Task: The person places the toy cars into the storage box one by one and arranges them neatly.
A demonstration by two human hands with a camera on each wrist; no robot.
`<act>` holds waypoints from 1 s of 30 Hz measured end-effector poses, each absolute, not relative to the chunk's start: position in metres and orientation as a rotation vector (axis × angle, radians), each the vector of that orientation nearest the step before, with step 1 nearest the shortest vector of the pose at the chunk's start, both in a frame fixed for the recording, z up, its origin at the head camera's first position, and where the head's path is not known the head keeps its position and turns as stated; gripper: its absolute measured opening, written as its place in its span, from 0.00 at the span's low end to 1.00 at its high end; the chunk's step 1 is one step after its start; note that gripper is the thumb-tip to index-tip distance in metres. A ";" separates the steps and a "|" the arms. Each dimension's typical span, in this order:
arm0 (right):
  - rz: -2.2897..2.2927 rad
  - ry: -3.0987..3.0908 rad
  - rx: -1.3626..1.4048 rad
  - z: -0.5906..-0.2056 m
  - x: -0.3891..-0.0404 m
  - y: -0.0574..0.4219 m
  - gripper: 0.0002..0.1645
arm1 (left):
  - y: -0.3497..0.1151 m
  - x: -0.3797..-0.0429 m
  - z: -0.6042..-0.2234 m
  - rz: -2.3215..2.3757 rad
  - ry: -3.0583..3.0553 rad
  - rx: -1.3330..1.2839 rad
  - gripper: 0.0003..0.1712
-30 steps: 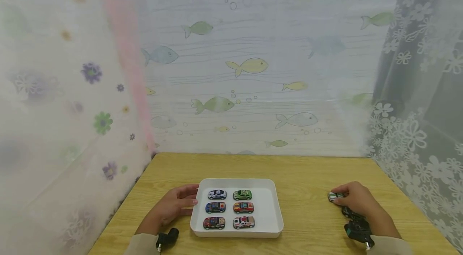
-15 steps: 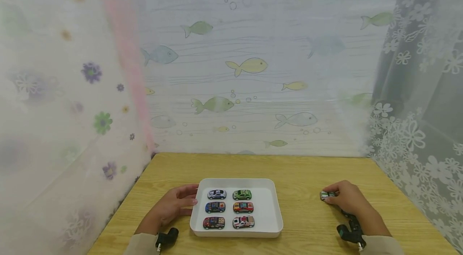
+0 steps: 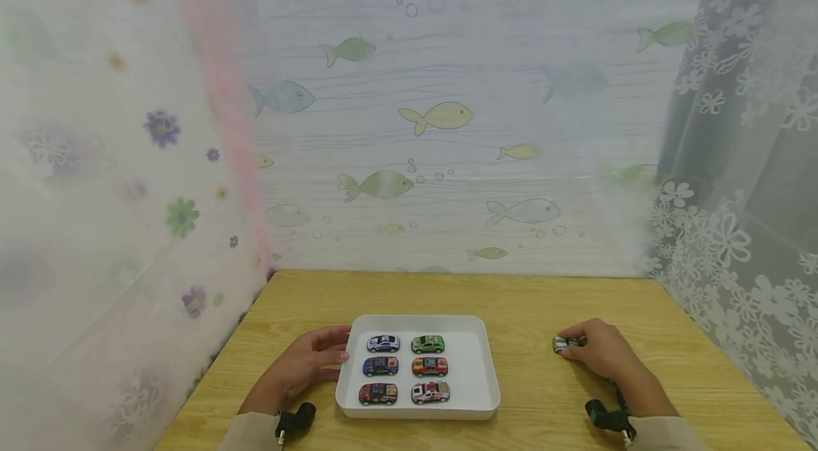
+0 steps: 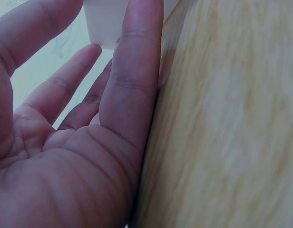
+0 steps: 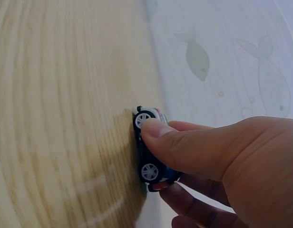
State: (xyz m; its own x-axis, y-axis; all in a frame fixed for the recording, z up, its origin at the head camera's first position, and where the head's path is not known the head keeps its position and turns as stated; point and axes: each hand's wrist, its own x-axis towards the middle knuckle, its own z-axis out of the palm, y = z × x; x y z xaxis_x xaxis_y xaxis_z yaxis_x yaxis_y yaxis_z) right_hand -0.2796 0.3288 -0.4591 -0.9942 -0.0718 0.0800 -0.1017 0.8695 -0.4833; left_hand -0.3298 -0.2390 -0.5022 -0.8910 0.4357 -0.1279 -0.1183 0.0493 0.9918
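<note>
My right hand (image 3: 607,353) pinches a small toy car (image 3: 562,344), white with green stripes, between thumb and fingers, right of the tray. In the right wrist view the toy car (image 5: 149,149) shows two silver-spoked wheels, and the thumb covers part of its side. My left hand (image 3: 308,364) rests at the left wall of a white tray (image 3: 473,369), its fingertips touching it, fingers extended. Several toy cars stand in the tray in two columns, among them a green car (image 3: 428,344), a blue car (image 3: 380,366) and a red-and-yellow car (image 3: 430,366).
The wooden table (image 3: 530,302) carries the tray near its front. A fish-patterned curtain (image 3: 441,174) hangs at the back edge, with flowered sheets at both sides. Black wrist cameras sit on both arms, one left camera (image 3: 296,420) close to the tray's corner.
My right hand has moved left across the table toward the tray with the striped toy car in its pinch. The left hand, the tray and the cars inside have stayed in place.
</note>
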 end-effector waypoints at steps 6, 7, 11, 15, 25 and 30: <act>0.700 -2.985 0.170 -0.462 -0.284 0.318 0.19 | -0.239 -0.329 -0.501 1.897 1.951 0.303 0.42; 0.691 -2.984 0.177 -0.462 -0.285 0.316 0.19 | -0.239 -0.329 -0.501 1.896 1.955 0.303 0.42; 0.691 -2.970 0.196 -0.461 -0.285 0.309 0.18 | -0.238 -0.328 -0.501 1.899 1.951 0.313 0.41; 0.720 -2.955 0.204 -0.459 -0.285 0.301 0.18 | -0.238 -0.328 -0.500 1.899 1.953 0.321 0.41; 0.914 -2.870 0.203 -0.445 -0.290 0.283 0.20 | -0.237 -0.329 -0.498 1.923 1.908 0.354 0.41; 0.986 -2.808 0.220 -0.438 -0.293 0.275 0.21 | -0.237 -0.328 -0.499 1.916 1.921 0.332 0.41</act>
State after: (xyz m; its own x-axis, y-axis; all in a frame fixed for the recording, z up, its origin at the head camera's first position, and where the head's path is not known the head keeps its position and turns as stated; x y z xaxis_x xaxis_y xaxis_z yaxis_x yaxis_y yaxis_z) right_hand -0.2932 0.2752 -0.4378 -0.9768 -0.0861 0.1963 -0.1899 0.7721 -0.6065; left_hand -0.3283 -0.2371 -0.4987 -0.8897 0.4418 -0.1155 -0.1144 0.0291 0.9930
